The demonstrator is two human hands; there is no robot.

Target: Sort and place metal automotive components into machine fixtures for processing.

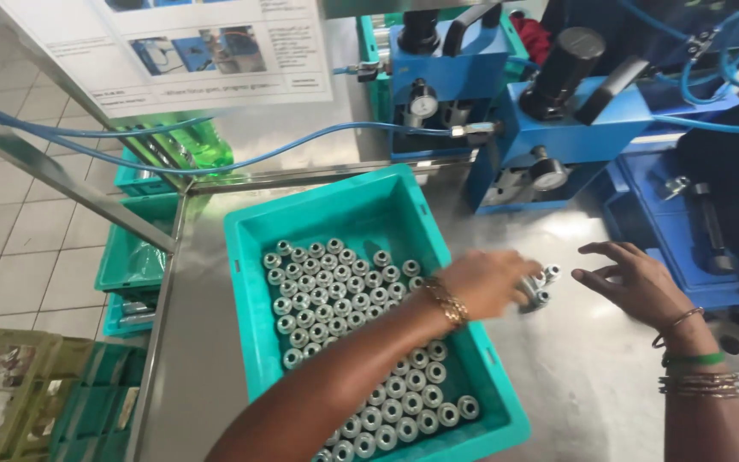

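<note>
Teal crate [254, 257] close in, packed with upright metal fittings [348, 308]. Left hand [485, 282] clenched round few fittings (blurry), just past crate's right rim over steel table [575, 376]. Right hand [635, 282] beside it, fingers spread, empty. Blue machines [549, 128] behind.

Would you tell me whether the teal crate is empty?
No, the teal crate holds many upright metal fittings packed in rows across its floor.

Several short silver metal fittings [539, 285] are bunched together, held above the table just right of the teal crate [361, 214] full of similar upright fittings.
</note>
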